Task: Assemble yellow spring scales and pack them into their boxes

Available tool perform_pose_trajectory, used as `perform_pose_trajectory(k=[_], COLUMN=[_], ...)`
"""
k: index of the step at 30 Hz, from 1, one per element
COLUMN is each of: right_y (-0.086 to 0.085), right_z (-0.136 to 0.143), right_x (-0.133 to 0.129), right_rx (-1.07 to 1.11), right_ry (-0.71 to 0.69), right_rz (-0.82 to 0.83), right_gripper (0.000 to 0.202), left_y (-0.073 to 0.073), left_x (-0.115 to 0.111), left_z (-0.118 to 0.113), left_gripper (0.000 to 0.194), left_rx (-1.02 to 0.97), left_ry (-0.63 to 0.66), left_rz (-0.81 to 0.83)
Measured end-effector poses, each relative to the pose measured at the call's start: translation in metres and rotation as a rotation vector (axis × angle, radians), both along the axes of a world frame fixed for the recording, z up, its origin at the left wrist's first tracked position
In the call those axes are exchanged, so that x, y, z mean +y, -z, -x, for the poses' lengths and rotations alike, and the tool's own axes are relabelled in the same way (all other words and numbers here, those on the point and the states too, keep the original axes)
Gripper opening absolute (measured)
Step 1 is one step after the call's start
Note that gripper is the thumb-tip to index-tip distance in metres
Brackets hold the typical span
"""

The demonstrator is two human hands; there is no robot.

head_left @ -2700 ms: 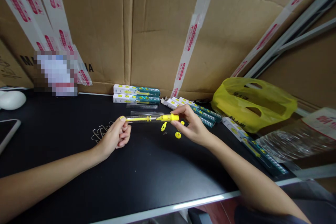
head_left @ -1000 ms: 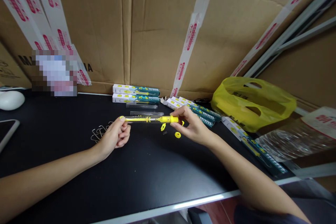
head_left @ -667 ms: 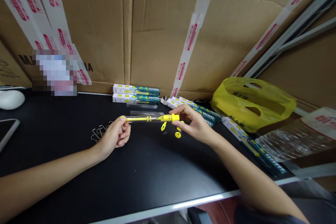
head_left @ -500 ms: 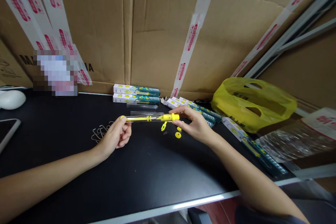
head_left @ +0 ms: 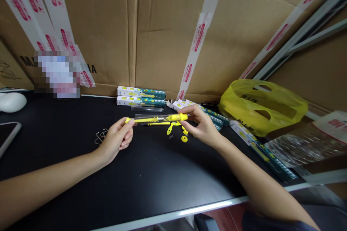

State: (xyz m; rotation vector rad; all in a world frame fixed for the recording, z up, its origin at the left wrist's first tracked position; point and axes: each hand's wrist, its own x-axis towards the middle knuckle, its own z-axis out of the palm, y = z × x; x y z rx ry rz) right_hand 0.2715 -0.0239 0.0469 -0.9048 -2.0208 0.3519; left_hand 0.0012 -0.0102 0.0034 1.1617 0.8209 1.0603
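Note:
A clear-tubed spring scale (head_left: 148, 119) with yellow inner parts is held nearly level above the black table, its right end slightly higher. My left hand (head_left: 118, 136) is closed around its left end, thumb on top. At the other end, the thumb and forefinger of my right hand (head_left: 202, 127) pinch about the yellow cap (head_left: 182, 117). Below the tube lie loose yellow parts, among them a yellow rod (head_left: 159, 123), a small yellow link (head_left: 169, 129), a yellow ring (head_left: 184, 139) and a small spring (head_left: 171, 136). Metal hooks (head_left: 100, 136) lie partly hidden behind my left hand.
Printed boxes (head_left: 141, 100) are stacked at the back, beside clear tubes (head_left: 146, 109). More boxes lie behind my right hand, and another box (head_left: 260, 149) is at the right. A yellow plastic bag (head_left: 260, 104) and a large plastic bottle (head_left: 303, 144) stand there. Cardboard (head_left: 168, 43) walls the rear.
The spring scale's right end has risen a little and shifted right, both hands still at its ends. More of the yellow rod on the table shows beneath it; fewer hooks show.

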Motion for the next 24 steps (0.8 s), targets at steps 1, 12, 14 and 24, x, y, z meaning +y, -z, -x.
perform_pose_trajectory(k=[1, 12, 14, 24], right_y=[0.000, 0.003, 0.002, -0.003], right_z=[0.000, 0.000, 0.000, -0.001], right_x=[0.000, -0.004, -0.005, -0.002], right_rx=[0.014, -0.060, -0.089, -0.200], right_ry=[-0.001, -0.013, -0.015, -0.028], right_rz=[0.017, 0.016, -0.014, -0.233], right_gripper=[0.019, 0.019, 0.018, 0.021], left_y=[0.000, 0.012, 0.014, 0.014], left_x=[0.000, 0.000, 0.001, -0.001], left_z=[0.000, -0.001, 0.000, 0.001], left_gripper=[0.030, 0.031, 0.031, 0.033], left_rx=[-0.001, 0.171, 0.217, 0.282], left_ry=[-0.004, 0.014, 0.015, 0.026], left_rz=[-0.002, -0.168, -0.196, -0.225])
